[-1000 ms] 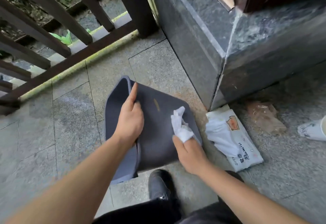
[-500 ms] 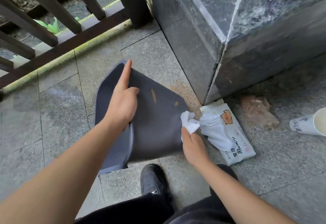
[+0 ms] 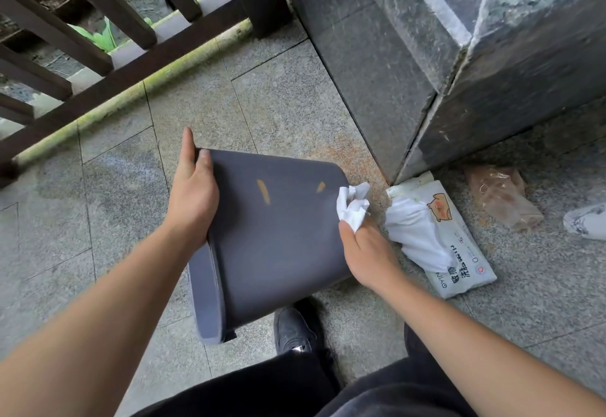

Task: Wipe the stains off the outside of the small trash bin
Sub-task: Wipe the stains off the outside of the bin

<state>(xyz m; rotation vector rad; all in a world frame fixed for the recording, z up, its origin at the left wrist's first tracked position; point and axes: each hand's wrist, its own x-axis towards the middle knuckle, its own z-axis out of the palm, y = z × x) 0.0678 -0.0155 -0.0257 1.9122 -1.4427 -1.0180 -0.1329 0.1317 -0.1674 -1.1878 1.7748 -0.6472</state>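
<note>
- the bin (image 3: 278, 236) lies tipped on its side on the floor (image 3: 278, 105), just in front of the person's shoe (image 3: 293, 329), rim toward the lower left and base toward the upper right.
- its long axis runs from lower left to upper right, so the broad dark side faces up toward the camera.
- the left hand (image 3: 193, 193) grips the bin's upper left edge near the rim, thumb curled over onto the side wall and fingers along the edge, steadying it.
- the right hand (image 3: 364, 249) pinches a crumpled white wipe (image 3: 352, 205) in curled fingers, at the bin's right edge near the base; the wipe touches or just overlaps that edge.
- two orange stains show on the upturned side: a longer streak (image 3: 263, 191) near the middle and a shorter mark (image 3: 320, 186) nearer the base.
- both stains lie up and to the left of the wipe; the short mark is just beside it, the streak further in, between the two hands.
- the right hand is plainly the nearer one, so the coming stroke likely sweeps leftward across the side wall.
- counted: one bin, one wipe in hand, two stains, one wipe pack (image 3: 439, 236) lying just right of the right hand.
</note>
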